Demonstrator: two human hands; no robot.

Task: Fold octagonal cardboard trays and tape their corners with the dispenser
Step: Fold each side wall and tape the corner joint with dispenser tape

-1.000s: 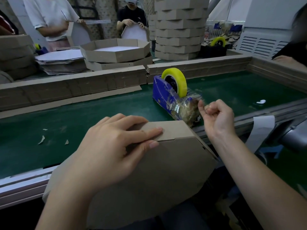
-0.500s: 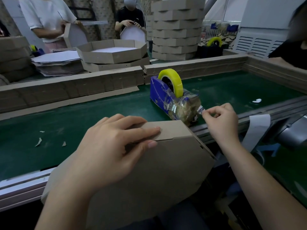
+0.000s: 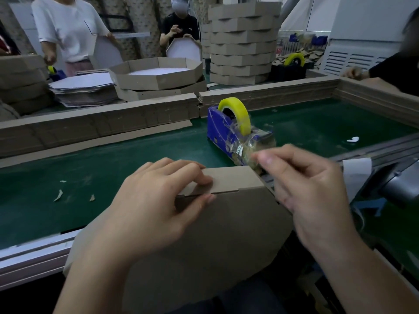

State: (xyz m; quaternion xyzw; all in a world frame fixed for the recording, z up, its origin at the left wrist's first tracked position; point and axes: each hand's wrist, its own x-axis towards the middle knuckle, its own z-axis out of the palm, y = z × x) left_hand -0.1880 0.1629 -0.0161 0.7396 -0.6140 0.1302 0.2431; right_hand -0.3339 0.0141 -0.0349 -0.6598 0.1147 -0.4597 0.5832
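One tray (image 3: 226, 234) clamped in left grip (image 3: 158, 200); right grip (image 3: 313, 191) pinches tape (image 3: 251, 152); one dispenser (image 3: 221, 130).

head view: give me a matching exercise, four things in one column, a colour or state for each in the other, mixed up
Column 1
1. tape roll
2. dispenser
3. belt
4. left hand

Column 2
A. green
B. grips the tray
C. yellow
D. blue

Pairs: 1-C, 2-D, 3-A, 4-B
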